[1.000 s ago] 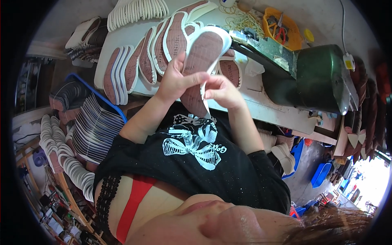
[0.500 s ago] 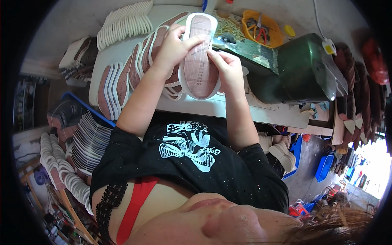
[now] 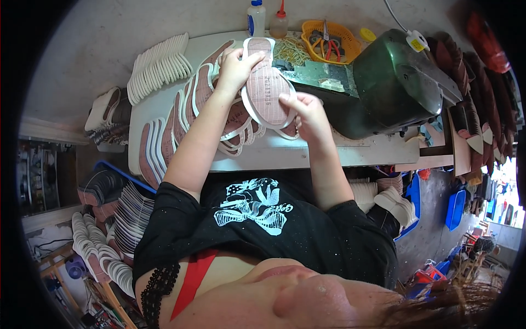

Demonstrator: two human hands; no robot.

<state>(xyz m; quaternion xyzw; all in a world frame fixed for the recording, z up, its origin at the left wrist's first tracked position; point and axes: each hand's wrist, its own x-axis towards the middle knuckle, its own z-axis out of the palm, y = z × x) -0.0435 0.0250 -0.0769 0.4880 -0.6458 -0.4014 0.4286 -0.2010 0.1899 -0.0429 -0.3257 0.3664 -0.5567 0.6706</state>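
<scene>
Held up over the table is a shoe insole with a pinkish-brown, line-marked face and a white rim. Its narrow end points away from me and its broad end toward me. My left hand grips the left side near the narrow end, thumb lying across the face. My right hand pinches the right edge of the broad end between thumb and fingers. Similar white-rimmed insoles lie overlapped behind and left of my left hand. Others are partly hidden beneath the held one.
A dark green sewing machine stands right of my hands on the white table. Behind are a yellow basket with tools and two bottles. White soles are stacked back left. More stacked soles sit below the table's left side.
My right hand has slid from the insole's middle down to its broad end. The insole appears lower and a little to the left. The whole view has shifted slightly too.
</scene>
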